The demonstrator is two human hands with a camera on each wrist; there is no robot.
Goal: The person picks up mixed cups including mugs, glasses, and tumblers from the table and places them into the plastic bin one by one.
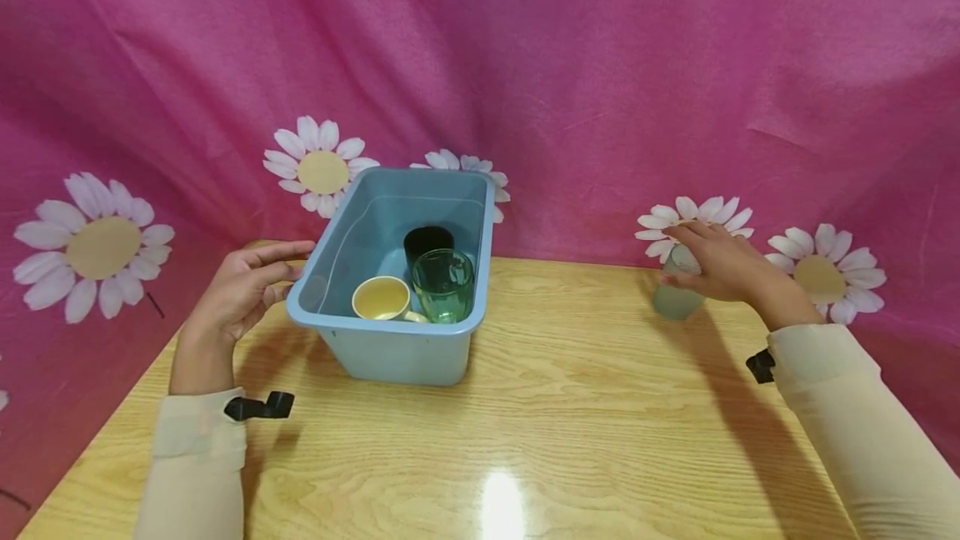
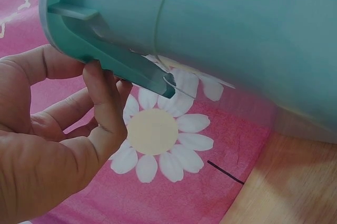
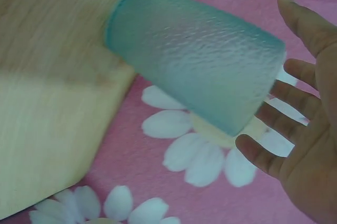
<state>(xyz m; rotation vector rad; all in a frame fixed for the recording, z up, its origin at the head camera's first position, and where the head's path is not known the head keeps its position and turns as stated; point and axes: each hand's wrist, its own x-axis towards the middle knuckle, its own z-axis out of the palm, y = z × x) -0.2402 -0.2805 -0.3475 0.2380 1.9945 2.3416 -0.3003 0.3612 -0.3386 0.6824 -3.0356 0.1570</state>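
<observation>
A blue plastic tub [image 1: 401,357] stands on the wooden table, left of the middle. Inside it are a yellow mug [image 1: 381,298], a clear green glass [image 1: 444,294] and a dark cup [image 1: 427,237]. My left hand [image 1: 251,282] touches the outside of the tub's left rim [image 2: 79,50] with thumb and fingers lightly bent. Far to the right, a textured, pale blue-green glass [image 1: 675,300] is on the table. Over and beside its near end, my right hand [image 1: 716,263] has its fingers spread. In the right wrist view, the fingertips are close to the textured glass [image 3: 195,56] without gripping it.
A pink cloth [image 1: 570,107] with white daisies hangs behind the table and along its sides. The wooden tabletop [image 1: 570,407] stretches between the tub and the textured glass. Each forearm wears a black strap [image 1: 258,407] at the cuff.
</observation>
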